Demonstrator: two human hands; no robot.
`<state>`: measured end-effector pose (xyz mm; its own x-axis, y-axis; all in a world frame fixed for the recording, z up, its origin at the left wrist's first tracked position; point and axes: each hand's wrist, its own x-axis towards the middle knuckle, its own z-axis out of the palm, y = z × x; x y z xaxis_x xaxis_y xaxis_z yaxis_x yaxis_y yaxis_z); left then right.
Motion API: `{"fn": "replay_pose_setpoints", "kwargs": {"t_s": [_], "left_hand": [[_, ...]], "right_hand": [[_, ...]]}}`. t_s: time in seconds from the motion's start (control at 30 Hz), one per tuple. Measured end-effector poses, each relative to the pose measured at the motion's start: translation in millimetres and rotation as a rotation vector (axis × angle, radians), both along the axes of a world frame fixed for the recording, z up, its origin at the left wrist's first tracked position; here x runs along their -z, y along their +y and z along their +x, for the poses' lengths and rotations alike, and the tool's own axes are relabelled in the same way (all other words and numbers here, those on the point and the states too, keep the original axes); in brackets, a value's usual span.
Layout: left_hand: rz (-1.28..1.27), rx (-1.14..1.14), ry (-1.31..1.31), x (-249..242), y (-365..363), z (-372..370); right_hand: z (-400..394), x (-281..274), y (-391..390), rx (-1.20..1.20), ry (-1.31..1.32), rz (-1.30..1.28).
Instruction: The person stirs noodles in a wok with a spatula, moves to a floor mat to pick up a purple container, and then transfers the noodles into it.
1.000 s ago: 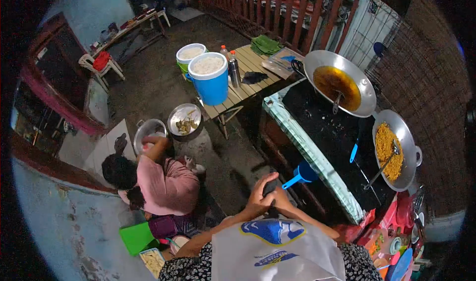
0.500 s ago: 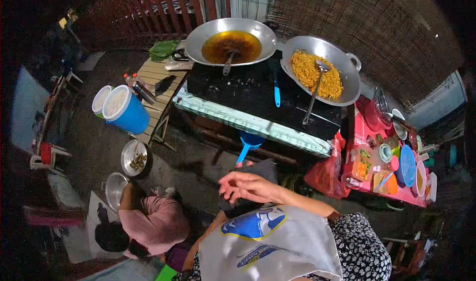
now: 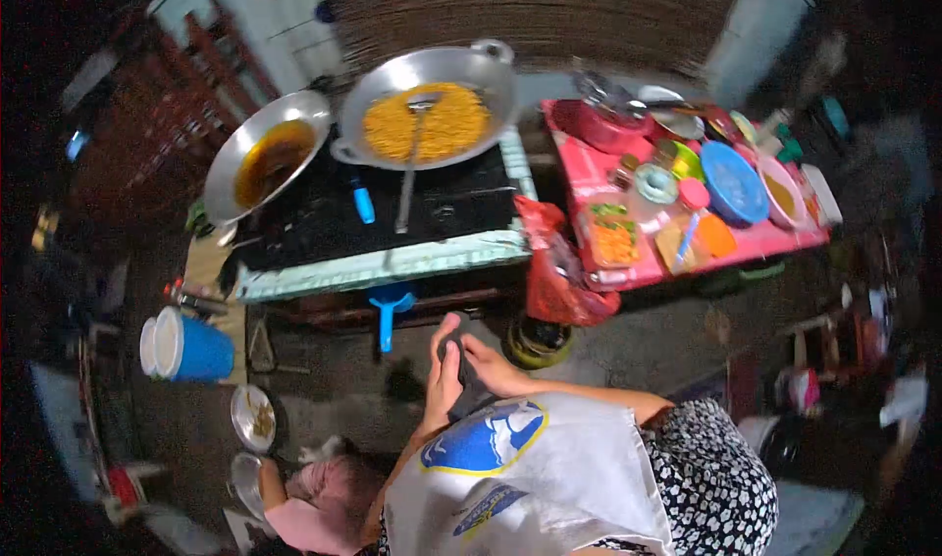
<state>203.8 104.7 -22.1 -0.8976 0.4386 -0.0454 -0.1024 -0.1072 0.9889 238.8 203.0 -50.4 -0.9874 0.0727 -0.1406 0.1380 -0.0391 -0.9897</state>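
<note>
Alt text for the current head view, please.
A person's left hand holds a dark cloth in front of their apron, right hand close against it. Ahead, a black counter bears a wok of orange-yellow food and another of brown liquid; to its right, a red table holds bowls and tubs. Someone in pink is at lower left.

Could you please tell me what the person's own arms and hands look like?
The left hand and right hand are gloveless, the forearms bare. A black-and-white floral sleeve covers the right upper arm. Finer details are blurred.
</note>
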Motion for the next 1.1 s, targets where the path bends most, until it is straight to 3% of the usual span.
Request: {"fn": "replay_pose_setpoints", "kwargs": {"t_s": [0.07, 0.17, 0.27, 0.3, 0.33, 0.47, 0.5, 0.57, 0.63, 0.67, 0.8, 0.87, 0.93, 1.0, 1.03, 1.1], "left_hand": [[-0.122, 0.037, 0.149, -19.3, 18.7, 4.3], [0.015, 0.080, -0.104, -33.4, 35.4, 5.4], [0.053, 0.162, -0.029, -24.4, 49.9, -1.0], [0.057, 0.220, -0.169, -26.9, 47.4, 1.7], [0.046, 0.253, -0.167, -28.0, 44.4, 2.6], [0.292, 0.410, -0.252, -27.9, 29.1, -4.7], [0.375, 0.397, -0.352, -21.0, 22.0, -7.2], [0.448, 0.396, -0.465, -5.5, 8.8, -7.7], [0.461, 0.207, -0.750, 6.3, 2.4, -9.0], [0.533, 0.198, -0.857, 9.7, 0.6, -14.4], [0.565, 0.239, -0.927, 13.1, -1.3, -20.0], [0.475, 0.257, -0.916, 8.9, 3.7, -16.9], [0.422, 0.248, -0.912, 16.2, 14.3, -12.9], [0.295, 0.315, -0.877, 35.8, 25.4, -11.6], [0.295, 0.379, -1.006, 27.1, 38.9, -9.0], [0.235, 0.374, -0.947, 8.7, 63.8, 10.6]], "right_hand": [[10.9, 13.6, 9.4, 0.094, 0.042, -0.013], [26.6, -7.5, 28.1, -0.004, 0.199, 0.049], [36.8, -13.9, 35.0, 0.119, 0.277, 0.016], [35.4, -0.5, 33.8, 0.168, 0.313, -0.135], [37.6, -21.6, 28.1, 0.245, 0.295, -0.362], [30.3, -33.5, 23.6, 0.253, 0.187, -0.355], [23.3, -27.2, 20.0, 0.266, 0.230, -0.400], [17.1, -37.0, 14.6, 0.225, 0.065, -0.575], [10.0, -34.3, 1.5, 0.216, -0.009, -0.633], [4.4, -20.7, -10.3, 0.213, 0.033, -0.787], [18.9, -9.6, -12.9, 0.141, -0.058, -1.035], [31.7, -24.5, -8.6, 0.204, -0.252, -0.895], [41.9, -29.6, 0.2, 0.170, -0.250, -0.739], [53.0, -13.3, 7.6, 0.133, -0.007, -0.128], [59.6, -18.8, 14.3, 0.120, 0.011, -0.100], [72.9, 0.1, 30.5, 0.166, 0.115, 0.037]]}}
